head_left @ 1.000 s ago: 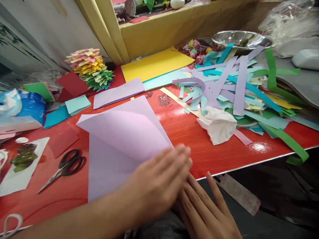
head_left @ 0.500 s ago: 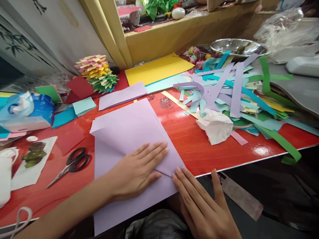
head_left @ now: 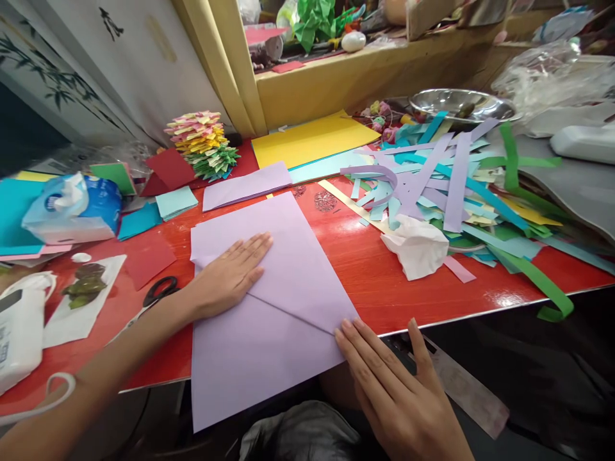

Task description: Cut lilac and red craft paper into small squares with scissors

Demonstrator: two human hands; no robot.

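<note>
A large sheet of purple paper [head_left: 269, 358] lies before me with its upper part folded over on a slant. Part of the sheet juts past the table's front edge. My left hand [head_left: 233, 272] rests flat on the folded layer near its left side, fingers stretched out. At the lower right corner of the fold, the fingertips of my right hand [head_left: 389, 378] press on the paper, the thumb held apart. Black-handled scissors [head_left: 161, 289] lie left of the sheet, partly hidden by my left forearm.
Paper strips [head_left: 432, 173] are heaped at the right, beside a crumpled tissue [head_left: 417, 248] and a metal bowl [head_left: 464, 104]. Behind the sheet lie folded purple paper [head_left: 245, 186] and yellow paper [head_left: 317, 137]. A tissue pack [head_left: 74, 208] and a folded-paper stack [head_left: 204, 144] stand at the left.
My left hand has slid up and left across the folded layer, baring more of the slanted edge. My right hand has stayed at the corner. The view has shifted slightly.
</note>
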